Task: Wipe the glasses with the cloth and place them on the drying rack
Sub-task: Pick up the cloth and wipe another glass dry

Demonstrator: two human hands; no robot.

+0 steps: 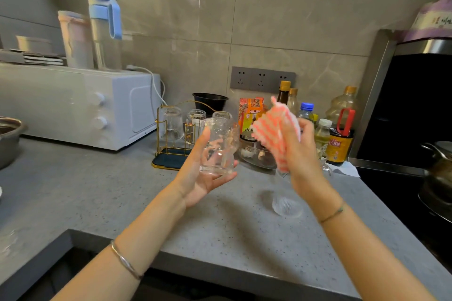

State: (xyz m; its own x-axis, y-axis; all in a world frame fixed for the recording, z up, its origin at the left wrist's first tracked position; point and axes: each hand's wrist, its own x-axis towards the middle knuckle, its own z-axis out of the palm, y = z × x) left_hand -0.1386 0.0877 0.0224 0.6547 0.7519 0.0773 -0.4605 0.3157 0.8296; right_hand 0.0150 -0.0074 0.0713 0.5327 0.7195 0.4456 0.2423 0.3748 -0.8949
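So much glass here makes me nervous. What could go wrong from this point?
1. The left hand holds the clear glass in the air; a firm wipe with the cloth in the right hand might push it out.
2. A ribbed glass stands on the counter under the right forearm; lowering that arm could topple it.
3. The drying rack already carries three glasses, so another could knock them.

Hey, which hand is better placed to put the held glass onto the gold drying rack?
Left. The left hand grips the glass, with the drying rack just beyond it on the counter. The right hand is busy holding the checked cloth.
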